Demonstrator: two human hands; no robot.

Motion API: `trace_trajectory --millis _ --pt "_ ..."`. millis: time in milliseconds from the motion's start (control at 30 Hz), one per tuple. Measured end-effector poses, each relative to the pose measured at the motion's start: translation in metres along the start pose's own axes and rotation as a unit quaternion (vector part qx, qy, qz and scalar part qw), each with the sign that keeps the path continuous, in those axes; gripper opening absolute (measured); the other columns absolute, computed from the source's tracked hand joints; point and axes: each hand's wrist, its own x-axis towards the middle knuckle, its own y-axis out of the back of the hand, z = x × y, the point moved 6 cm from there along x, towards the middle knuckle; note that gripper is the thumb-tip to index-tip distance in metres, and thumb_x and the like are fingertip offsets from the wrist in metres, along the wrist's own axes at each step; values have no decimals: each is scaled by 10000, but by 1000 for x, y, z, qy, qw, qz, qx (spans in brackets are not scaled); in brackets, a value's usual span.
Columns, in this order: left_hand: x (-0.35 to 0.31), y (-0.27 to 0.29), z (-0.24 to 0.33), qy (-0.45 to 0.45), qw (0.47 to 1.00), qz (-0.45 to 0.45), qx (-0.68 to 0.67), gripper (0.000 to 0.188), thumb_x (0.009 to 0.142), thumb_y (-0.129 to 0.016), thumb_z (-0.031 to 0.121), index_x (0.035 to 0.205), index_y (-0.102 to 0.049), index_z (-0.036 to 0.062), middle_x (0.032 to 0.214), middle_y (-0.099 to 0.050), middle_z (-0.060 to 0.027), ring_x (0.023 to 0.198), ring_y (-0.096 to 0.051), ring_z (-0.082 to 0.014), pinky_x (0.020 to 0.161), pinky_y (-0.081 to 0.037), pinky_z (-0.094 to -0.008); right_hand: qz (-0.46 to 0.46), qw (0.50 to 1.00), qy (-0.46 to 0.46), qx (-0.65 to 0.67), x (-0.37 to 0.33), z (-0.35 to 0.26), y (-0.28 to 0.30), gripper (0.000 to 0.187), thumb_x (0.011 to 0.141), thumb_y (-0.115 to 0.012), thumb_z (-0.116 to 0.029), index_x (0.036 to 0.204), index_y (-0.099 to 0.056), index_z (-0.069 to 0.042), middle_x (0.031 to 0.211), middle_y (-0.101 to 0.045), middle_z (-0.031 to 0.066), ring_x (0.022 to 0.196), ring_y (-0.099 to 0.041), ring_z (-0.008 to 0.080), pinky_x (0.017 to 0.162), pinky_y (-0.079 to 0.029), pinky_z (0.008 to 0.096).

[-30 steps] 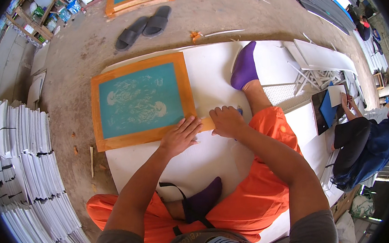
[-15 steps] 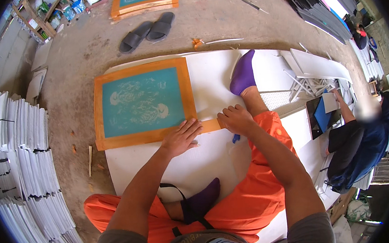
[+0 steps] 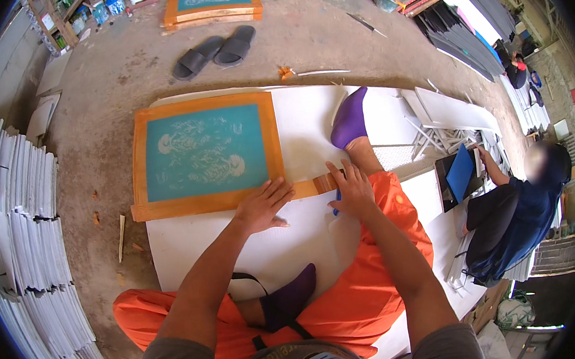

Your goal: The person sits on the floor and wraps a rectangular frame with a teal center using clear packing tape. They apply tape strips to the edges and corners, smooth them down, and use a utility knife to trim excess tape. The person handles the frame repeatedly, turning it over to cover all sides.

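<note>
Left forearm runs far and to the right from the grey sleeve. Left hand (image 3: 262, 206) palm down, fingers together and pointing far-right, thumb set apart toward the right; it lies flat on the near right corner of the orange-bordered frame (image 3: 271, 137), grasping nothing. Right forearm slants far and to the left. Right hand (image 3: 354, 191) arched, fingers slightly spread, at the right end of a brown tape strip (image 3: 304, 189). Its fingers meet a darker brown banded piece (image 3: 329, 182); from where I stand, cannot tell whether they clasp it or only rest against it. A blue part (image 3: 336, 203) shows just beside the right thumb.

Strip spans the gap between the hands, leaving the frame's near right corner toward the right hand. Frame lies flat, teal panel up, left and far of both hands, on a white sheet (image 3: 195, 247). Purple-socked foot (image 3: 350, 119) rests beyond the right hand.
</note>
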Motion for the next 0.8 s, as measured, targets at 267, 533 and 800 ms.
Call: trace_trajectory --millis 267,533,800 --pt "5 9 8 18 1000 14 -4 874 907 -580 654 1562 -379 113 1649 -322 -74 1545 -234 -311 1259 -199 -496 -14 997 -77 21 -18 8 -12 1239 638 -930 -316 1627 -183 -298 1535 -378 188 1424 -392 381 1149 -367 505" --pt "53 10 84 44 989 96 -106 848 934 -604 570 1548 -367 35 1641 -289 -191 1533 -265 -342 1236 -212 -550 -2 997 -73 26 -18 11 -18 1205 705 -873 -241 1645 -119 -242 1494 -423 198 1408 -409 390 1142 -372 512" --pt "67 13 102 79 969 116 -201 736 904 -659 185 1532 -346 -39 1627 -294 -225 1509 -306 -366 1212 -301 -504 26 971 -225 76 -42 10 -52 234 890 -644 -199 1021 -631 -5 1000 -722 216 956 -714 389 774 -596 468"
